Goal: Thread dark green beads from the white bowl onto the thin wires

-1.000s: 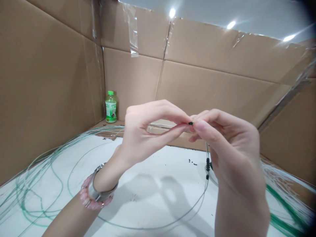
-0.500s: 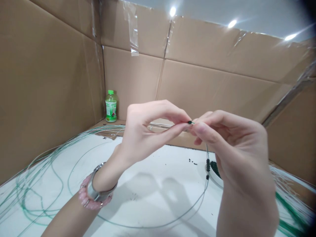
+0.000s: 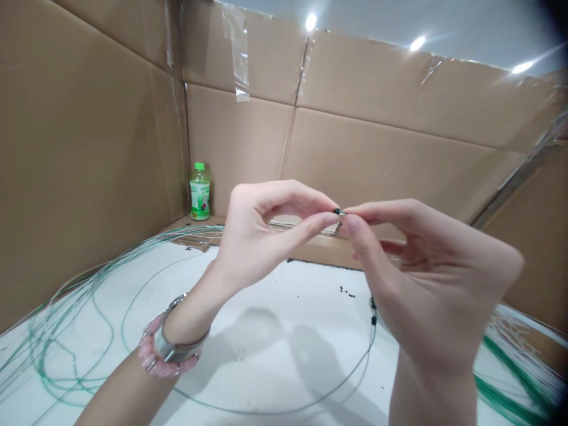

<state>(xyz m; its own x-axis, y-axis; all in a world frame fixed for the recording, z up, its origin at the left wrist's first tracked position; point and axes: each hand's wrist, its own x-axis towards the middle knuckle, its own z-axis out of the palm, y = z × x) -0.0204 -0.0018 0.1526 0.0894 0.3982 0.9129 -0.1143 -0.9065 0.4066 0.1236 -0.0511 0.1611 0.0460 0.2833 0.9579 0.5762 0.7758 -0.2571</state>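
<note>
A person's two bare hands meet at the centre of the view, raised above a white tabletop (image 3: 310, 299), with a small dark bead (image 3: 339, 211) pinched between them. The bead sits on the end of a thin grey-green wire (image 3: 266, 411), and its long axis seems to run roughly side to side, though it is too small to be sure. The left hand (image 3: 255, 234) comes in from 8 o'clock, with its thumb and forefinger nearly closed on the bead's left side and its other fingers curled. The right hand (image 3: 426, 260) comes in from 4 o'clock, its thumb and forefinger closing from the right and its remaining fingers loosely spread. Both hands touch the bead equally closely, and which grips harder cannot be told. The wire falls from the pinch toward 5 o'clock, passing a few dark beads (image 3: 373, 313) threaded on it, then loops across the table. Loose black beads (image 3: 346, 291) lie just beyond the right hand. Bundles of green wire (image 3: 57, 331) spread at 8 o'clock. A green-capped plastic bottle (image 3: 200, 192) stands at 10 o'clock against cardboard walls (image 3: 89, 148).
</note>
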